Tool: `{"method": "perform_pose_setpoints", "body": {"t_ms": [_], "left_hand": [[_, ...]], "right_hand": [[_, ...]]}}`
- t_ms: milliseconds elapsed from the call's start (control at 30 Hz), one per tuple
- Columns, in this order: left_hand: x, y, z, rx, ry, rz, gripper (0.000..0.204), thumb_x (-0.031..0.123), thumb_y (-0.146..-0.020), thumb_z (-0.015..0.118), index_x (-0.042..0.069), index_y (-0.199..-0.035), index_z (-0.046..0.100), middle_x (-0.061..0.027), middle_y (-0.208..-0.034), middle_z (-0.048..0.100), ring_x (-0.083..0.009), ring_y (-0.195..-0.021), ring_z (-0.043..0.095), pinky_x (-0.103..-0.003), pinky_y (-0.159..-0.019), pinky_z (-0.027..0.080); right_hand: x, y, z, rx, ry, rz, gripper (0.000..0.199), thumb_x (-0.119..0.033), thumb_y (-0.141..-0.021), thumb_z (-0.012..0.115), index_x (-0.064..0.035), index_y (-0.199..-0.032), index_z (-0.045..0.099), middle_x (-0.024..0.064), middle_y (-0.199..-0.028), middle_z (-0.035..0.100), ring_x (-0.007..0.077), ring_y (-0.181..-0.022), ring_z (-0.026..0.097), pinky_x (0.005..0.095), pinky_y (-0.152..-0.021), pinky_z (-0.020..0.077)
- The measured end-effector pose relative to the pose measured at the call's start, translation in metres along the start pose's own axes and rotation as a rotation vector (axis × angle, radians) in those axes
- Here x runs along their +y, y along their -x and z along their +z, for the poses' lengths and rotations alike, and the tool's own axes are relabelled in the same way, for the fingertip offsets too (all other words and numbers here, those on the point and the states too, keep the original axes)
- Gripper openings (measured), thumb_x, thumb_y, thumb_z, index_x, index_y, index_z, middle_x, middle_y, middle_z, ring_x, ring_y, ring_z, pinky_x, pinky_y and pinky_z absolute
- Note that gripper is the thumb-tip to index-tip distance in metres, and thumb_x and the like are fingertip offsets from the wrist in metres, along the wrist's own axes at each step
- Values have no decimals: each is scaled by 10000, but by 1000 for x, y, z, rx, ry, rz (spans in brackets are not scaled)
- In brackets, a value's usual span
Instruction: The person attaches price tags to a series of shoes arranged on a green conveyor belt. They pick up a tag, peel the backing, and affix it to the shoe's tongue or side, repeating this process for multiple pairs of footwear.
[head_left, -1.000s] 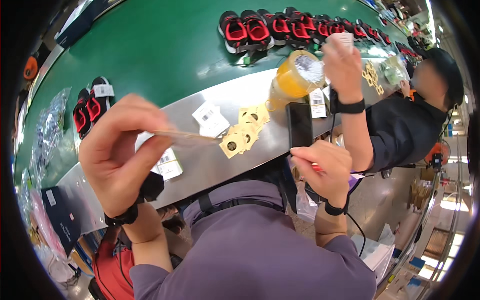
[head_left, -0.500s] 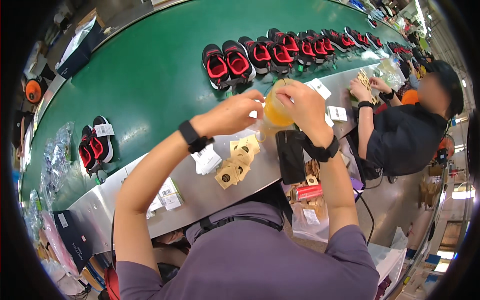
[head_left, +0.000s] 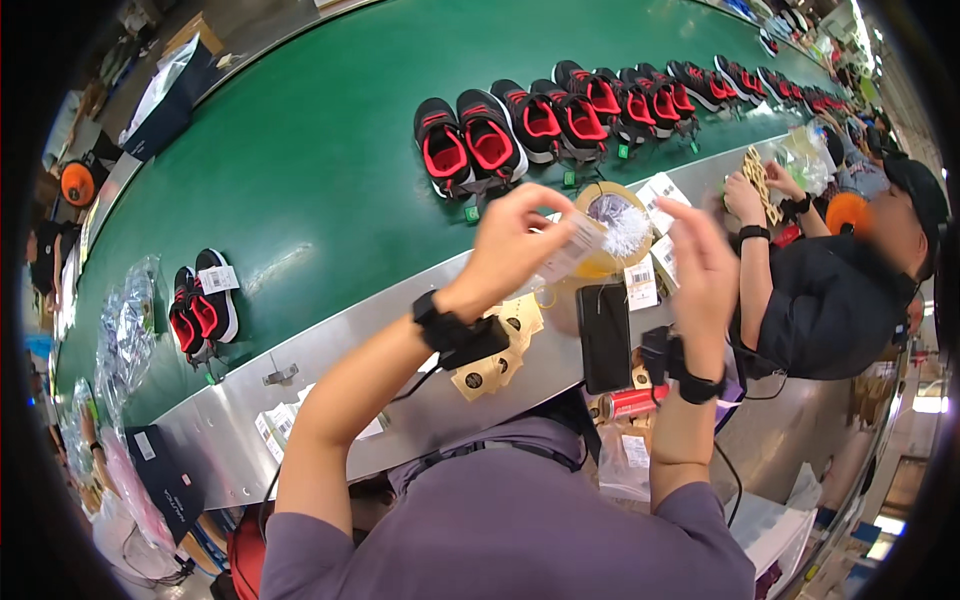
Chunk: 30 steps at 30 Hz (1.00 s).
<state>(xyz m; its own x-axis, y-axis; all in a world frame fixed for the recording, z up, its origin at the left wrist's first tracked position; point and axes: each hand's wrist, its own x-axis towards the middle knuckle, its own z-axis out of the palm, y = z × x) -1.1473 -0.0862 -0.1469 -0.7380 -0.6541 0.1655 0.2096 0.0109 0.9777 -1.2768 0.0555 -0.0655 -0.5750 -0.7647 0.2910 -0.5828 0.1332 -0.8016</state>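
Observation:
My left hand (head_left: 520,245) pinches a white paper tag (head_left: 574,250) with printing, held above the near edge of the green table. Beside it stands a yellowish tape roll (head_left: 592,194) with a bundle of thin white strings (head_left: 622,225) in its middle. To the right of the roll is my right hand (head_left: 704,272), its fingers stretched out and a little blurred; I see nothing in them. White printed tags (head_left: 641,285) lie between the roll and this hand. A black phone (head_left: 604,340) rests on the metal ledge below. Brown paper packets (head_left: 485,378) lie partly behind my left wrist.
Black-and-red shoes (head_left: 490,140) stand in a row along the green table (head_left: 330,150). Another tagged pair (head_left: 205,300) is at the left, near clear plastic bags (head_left: 125,320). A co-worker (head_left: 840,290) handles tan pieces at the right. A red can (head_left: 632,402) lies below the ledge.
My left hand has brought a white tag up beside the tape roll. My right hand has moved off the roll to the right, uncovering the white strings. The whole view has shifted slightly.

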Motion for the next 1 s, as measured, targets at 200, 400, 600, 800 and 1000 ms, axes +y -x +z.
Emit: {"method": "perform_pose_setpoints", "body": {"t_ms": [200,400,600,800,1000], "left_hand": [[27,21,-23,165,103,-114,111,94,-846,643,21,-923,610,1,-830,634,-43,-734,571,-200,-657,456],[31,27,-30,176,142,-139,108,111,-852,641,24,-912,617,3,-817,634,-38,-722,564,-202,-643,454],[27,32,-30,171,61,-90,113,84,-844,646,8,-921,613,2,-827,634,-39,-729,568,-212,-643,460],[16,23,-34,209,-555,553,96,11,-761,636,38,-851,619,-46,-828,616,-204,-767,614,-298,-679,496],[10,14,-52,27,-1070,923,233,-10,-634,636,37,-861,614,-58,-905,606,-236,-824,600,-330,-674,486]], "right_hand": [[-2,1,66,-187,-116,-117,341,-6,-830,535,-44,-1168,556,63,-707,589,125,-564,526,265,-540,426],[-3,-7,81,-133,-124,-157,348,-12,-785,554,-43,-1131,531,48,-616,562,119,-491,495,268,-482,402],[-3,-8,84,-145,-125,-132,338,-14,-783,551,-37,-1119,529,51,-608,562,129,-487,503,272,-482,405],[2,-15,93,-279,-262,1,189,-28,-864,515,-8,-1044,568,32,-665,595,95,-595,547,238,-590,441],[32,-24,98,-364,-426,59,144,-70,-892,560,-7,-1009,616,1,-836,615,65,-781,554,216,-689,433]]}}
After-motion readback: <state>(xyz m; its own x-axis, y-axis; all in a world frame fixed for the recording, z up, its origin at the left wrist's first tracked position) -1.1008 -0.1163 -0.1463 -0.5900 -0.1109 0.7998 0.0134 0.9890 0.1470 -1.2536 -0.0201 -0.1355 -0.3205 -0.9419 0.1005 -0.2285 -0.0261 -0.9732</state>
